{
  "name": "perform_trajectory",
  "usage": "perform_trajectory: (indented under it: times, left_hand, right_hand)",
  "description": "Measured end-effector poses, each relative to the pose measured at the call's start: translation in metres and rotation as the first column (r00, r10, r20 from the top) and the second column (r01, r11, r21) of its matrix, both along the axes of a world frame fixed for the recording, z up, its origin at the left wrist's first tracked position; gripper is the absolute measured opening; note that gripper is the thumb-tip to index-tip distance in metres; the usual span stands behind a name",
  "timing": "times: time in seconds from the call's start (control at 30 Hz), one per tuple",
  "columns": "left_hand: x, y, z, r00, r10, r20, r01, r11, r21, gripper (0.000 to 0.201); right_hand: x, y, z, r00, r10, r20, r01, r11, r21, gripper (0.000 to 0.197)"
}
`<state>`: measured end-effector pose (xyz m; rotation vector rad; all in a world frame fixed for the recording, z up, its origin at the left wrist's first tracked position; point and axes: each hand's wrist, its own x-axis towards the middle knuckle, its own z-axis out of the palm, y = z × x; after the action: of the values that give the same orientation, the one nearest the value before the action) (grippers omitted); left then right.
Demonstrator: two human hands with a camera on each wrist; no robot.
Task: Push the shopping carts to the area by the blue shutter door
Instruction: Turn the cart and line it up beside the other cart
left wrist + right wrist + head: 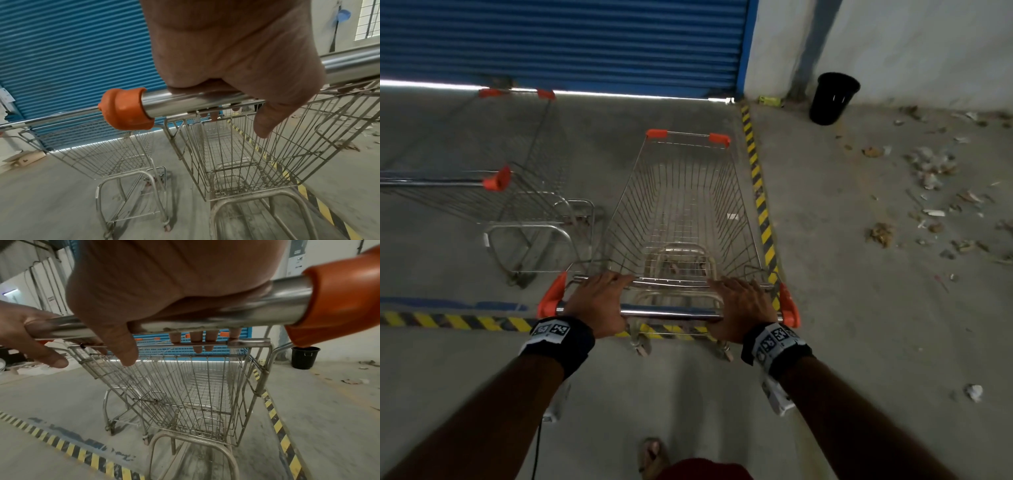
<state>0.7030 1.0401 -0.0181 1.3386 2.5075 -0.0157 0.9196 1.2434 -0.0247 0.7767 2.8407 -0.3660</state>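
Observation:
An empty wire shopping cart (681, 205) with orange corner caps stands in front of me, pointing at the blue shutter door (551, 41). My left hand (599, 301) grips the left end of its steel handle bar (671, 312). My right hand (743, 305) grips the right end. In the left wrist view the palm of my left hand (236, 56) lies over the bar (164, 99) with the thumb below. My right hand (154, 280) wraps the bar (267, 309) likewise, fingertips over the basket's rear rim. A second empty cart (517, 192) stands to the left, near the shutter.
Yellow-black hazard tape (758, 192) runs along the cart's right side, and another strip (465, 321) crosses under the handle. A black bin (834, 97) stands by the white wall at the right. Litter and dry leaves (928, 171) cover the floor there. A cardboard box (22, 158) lies far left.

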Motion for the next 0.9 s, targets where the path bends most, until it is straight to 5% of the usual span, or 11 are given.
perform_trajectory:
  times: [0.43, 0.9]
  left_hand:
    - [-0.152, 0.068, -0.003, 1.000, 0.006, -0.005, -0.005, 0.998, 0.058, 0.087]
    - [-0.346, 0.240, 0.003, 0.995, 0.093, 0.024, -0.094, 0.994, 0.050, 0.087]
  right_hand:
    - [-0.159, 0.076, 0.004, 1.000, 0.007, 0.001, -0.007, 1.000, 0.010, 0.085]
    - [-0.363, 0.247, 0.015, 1.000, 0.009, 0.014, -0.009, 1.000, 0.012, 0.083]
